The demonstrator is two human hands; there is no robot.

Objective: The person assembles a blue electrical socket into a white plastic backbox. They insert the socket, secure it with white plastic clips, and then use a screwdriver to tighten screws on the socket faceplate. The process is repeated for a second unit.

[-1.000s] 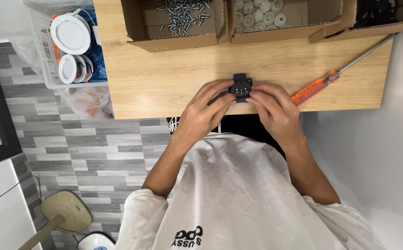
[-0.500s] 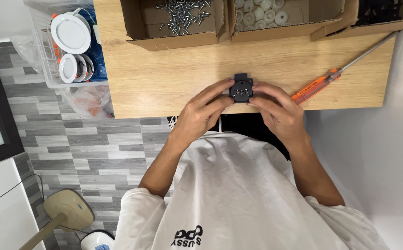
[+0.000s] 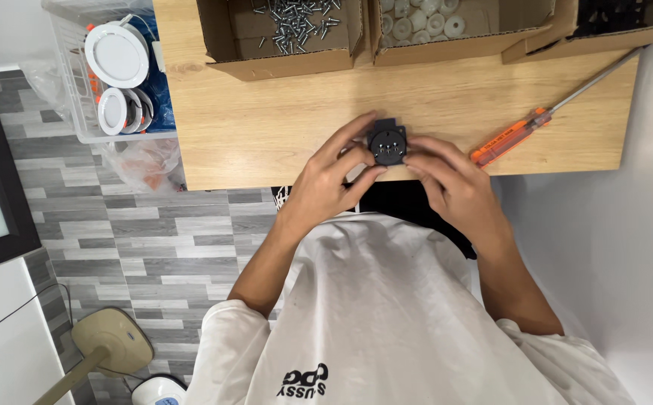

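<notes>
Nothing moved; black part (image 3: 386, 144) pinched between left hand (image 3: 326, 187), right hand (image 3: 454, 187).

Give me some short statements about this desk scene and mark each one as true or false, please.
1. Both hands hold the small black part above the wooden table. True: the left hand and the right hand grip it from either side.
2. The orange-handled screwdriver is in the right hand. False: it lies on the table, apart from the hand.
3. One cardboard box contains loose screws. True.
4. The white round discs sit on the table. False: they are in a clear bin beside it.
</notes>
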